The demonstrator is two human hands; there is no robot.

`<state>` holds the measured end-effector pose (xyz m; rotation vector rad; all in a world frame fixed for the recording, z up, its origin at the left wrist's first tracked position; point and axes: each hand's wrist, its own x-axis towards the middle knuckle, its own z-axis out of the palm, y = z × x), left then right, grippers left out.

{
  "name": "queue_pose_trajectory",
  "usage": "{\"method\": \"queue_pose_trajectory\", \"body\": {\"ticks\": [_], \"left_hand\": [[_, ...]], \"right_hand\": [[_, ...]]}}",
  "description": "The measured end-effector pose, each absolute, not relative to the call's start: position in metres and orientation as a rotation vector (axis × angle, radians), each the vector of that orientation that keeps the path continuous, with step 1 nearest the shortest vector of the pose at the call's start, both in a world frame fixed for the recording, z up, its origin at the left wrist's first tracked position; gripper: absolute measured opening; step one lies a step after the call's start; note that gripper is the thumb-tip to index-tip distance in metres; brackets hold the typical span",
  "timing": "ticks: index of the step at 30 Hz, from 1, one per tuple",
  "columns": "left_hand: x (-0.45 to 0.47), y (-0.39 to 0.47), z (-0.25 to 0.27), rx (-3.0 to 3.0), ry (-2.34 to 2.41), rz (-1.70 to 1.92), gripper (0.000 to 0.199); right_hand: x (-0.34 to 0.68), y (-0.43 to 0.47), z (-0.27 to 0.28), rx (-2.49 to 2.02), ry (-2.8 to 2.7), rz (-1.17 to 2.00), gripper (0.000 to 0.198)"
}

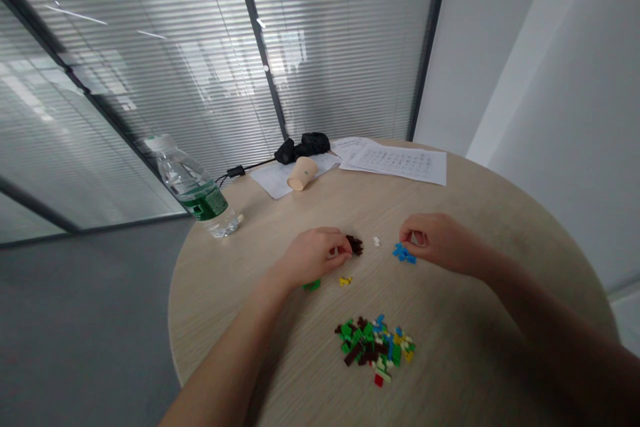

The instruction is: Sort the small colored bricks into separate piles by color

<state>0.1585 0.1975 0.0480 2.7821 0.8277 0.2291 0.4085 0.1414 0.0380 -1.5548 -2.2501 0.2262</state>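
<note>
My left hand point(320, 255) is closed in a pinch at the near-left side of a small pile of dark brown toy bricks point(355, 245). Whatever sits between its fingertips is too small to make out. Thumb and fingers of my right hand point(434, 241) come together at the edge of a blue brick pile point(404, 254); anything pinched there is hidden. Between the hands lies a small white brick group point(377, 241). Some yellow bricks point(345, 281) and green bricks point(311, 285), partly covered by my left wrist, lie nearer. A mixed-colour brick heap point(370, 345) is closest to me.
At the left edge of the round wooden table point(480, 213) stands a water bottle point(203, 197) with a green label. Toward the back are a paper cup point(302, 173) on its side, printed sheets point(400, 163), and a black bundle point(305, 147) with a cord.
</note>
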Motion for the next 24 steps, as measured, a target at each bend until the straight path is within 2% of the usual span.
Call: {"method": "queue_pose_trajectory", "body": {"ticks": [6,15,24], "left_hand": [[0.158,0.197,0.048,2.721,0.816,0.189,0.016],[0.161,0.191,0.054,2.633,0.754,0.024,0.013],[0.162,0.191,0.053,2.691,0.635,0.066,0.01]], "right_hand": [[0.409,0.144,0.037,-1.674,-2.316,0.215,0.011],[0.407,0.146,0.028,-1.585,-2.395,0.122,0.01],[0.408,0.146,0.026,-1.561,-2.462,0.104,0.012]]}}
